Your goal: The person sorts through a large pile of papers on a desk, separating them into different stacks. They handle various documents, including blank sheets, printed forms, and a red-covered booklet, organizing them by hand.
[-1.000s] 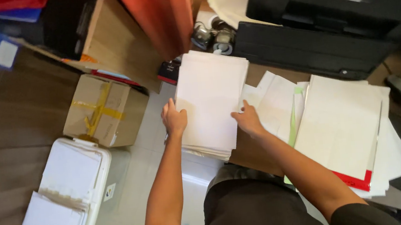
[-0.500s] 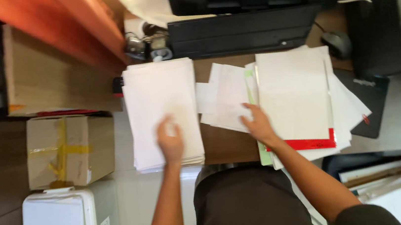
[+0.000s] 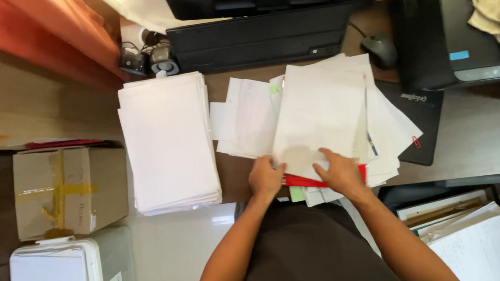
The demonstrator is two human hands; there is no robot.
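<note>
Both hands – left hand, right hand – on loose papers

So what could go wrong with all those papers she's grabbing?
The loose pile of papers under both the left hand and the right hand is fanned out unevenly, so sheets might slide off the desk edge. The neat white stack already overhangs the desk's front edge and could tip if bumped.

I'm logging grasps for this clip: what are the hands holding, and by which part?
Both the left hand and the right hand grip the loose sheaf of white papers at its near edge, above a red folder.
</note>
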